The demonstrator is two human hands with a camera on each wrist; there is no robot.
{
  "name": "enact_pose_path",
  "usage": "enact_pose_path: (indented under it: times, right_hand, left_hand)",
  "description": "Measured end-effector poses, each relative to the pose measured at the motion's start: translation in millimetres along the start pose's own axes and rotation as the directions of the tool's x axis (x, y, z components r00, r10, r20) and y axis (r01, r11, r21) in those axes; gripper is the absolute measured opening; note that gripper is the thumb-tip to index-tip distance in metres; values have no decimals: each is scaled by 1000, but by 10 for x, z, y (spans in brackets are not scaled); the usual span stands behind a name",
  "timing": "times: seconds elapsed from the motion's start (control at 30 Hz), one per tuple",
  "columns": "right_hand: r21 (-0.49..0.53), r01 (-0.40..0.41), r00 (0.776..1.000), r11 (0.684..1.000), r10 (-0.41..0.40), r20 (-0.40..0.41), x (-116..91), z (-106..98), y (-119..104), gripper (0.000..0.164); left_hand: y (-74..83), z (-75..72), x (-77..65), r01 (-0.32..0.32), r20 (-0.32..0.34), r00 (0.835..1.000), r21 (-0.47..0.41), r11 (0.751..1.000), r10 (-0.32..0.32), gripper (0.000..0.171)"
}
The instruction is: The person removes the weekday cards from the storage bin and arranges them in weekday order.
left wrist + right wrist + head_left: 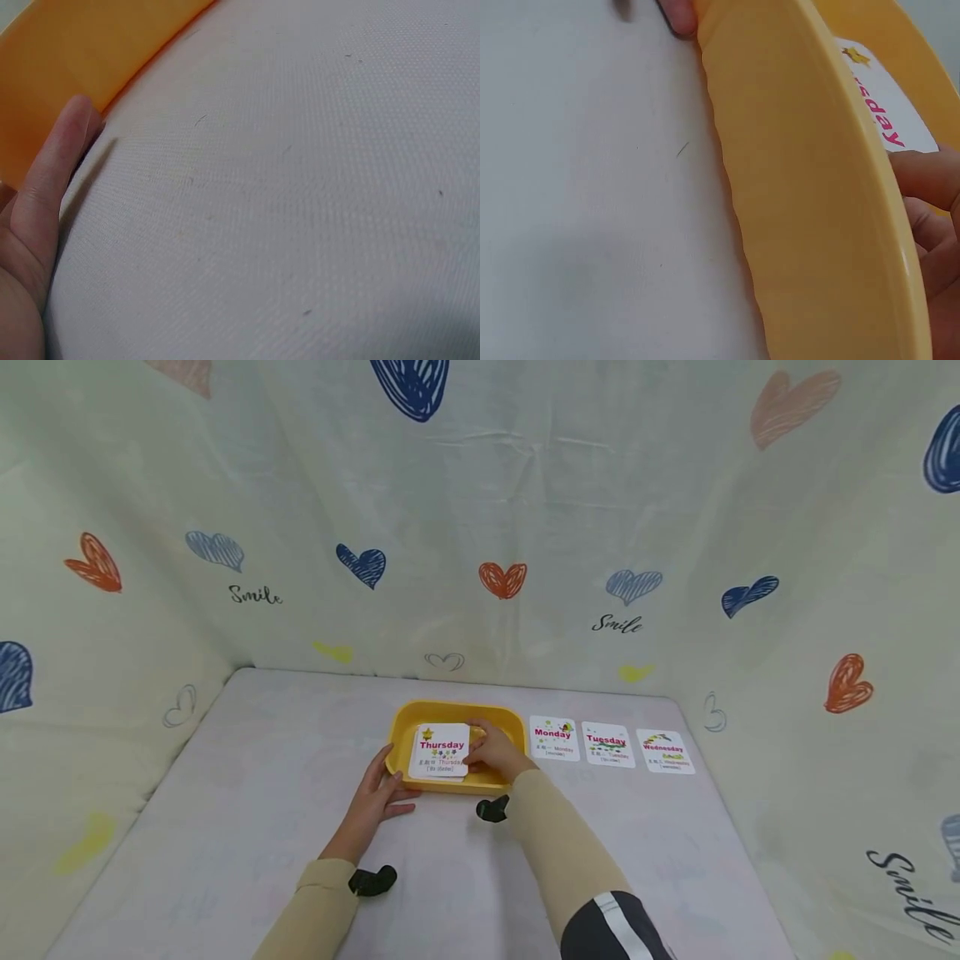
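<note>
A yellow tray sits on the table. In it lies a white Thursday card, printed with a star and pink lettering, with the edge of another card showing just below it. My right hand reaches over the tray and pinches the Thursday card at its right edge. In the right wrist view its fingers are bent by the card behind the tray wall. My left hand holds the tray at its front left corner. One of its fingers lies against the outer wall in the left wrist view.
Right of the tray, a Monday card, a Tuesday card and a Wednesday card lie face up in a row. A white cloth covers the table. Behind and beside it hangs a curtain printed with hearts.
</note>
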State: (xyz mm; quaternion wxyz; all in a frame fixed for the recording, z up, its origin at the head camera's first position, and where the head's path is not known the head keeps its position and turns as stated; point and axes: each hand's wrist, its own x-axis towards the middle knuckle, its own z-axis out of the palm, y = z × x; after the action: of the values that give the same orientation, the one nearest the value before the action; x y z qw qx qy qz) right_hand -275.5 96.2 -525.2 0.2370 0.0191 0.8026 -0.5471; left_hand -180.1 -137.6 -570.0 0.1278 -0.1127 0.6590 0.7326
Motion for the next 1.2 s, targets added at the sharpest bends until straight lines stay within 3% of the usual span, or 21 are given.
enact_pose_path:
  times: [0.1,0.33,0.73,1.03,1.2]
  right_hand:
    - [111,-23,1000,994,21,21,19,-9,27,68]
    - [223,-26,999,975,15,52,-5,-85,-64,66]
    - [176,83,997,981,-81,-19,-221,-298,-192,64]
    - [225,54,991,973,-25,-129,-417,-452,-42,65]
    - [222,68,987,973,-33,-158,-556,-591,46,67]
  left_hand:
    - [3,-2,-11,-15,2,1000,9,1000,15,59]
    - [12,0,-6,-23,-6,1000,17,1000,23,58]
    - [-7,4,0,-14,-8,1000,29,999,15,59]
    - [-15,13,-8,-27,-11,1000,29,999,27,58]
    - [-13,28,-14,-47,-5,999,17,999,47,57]
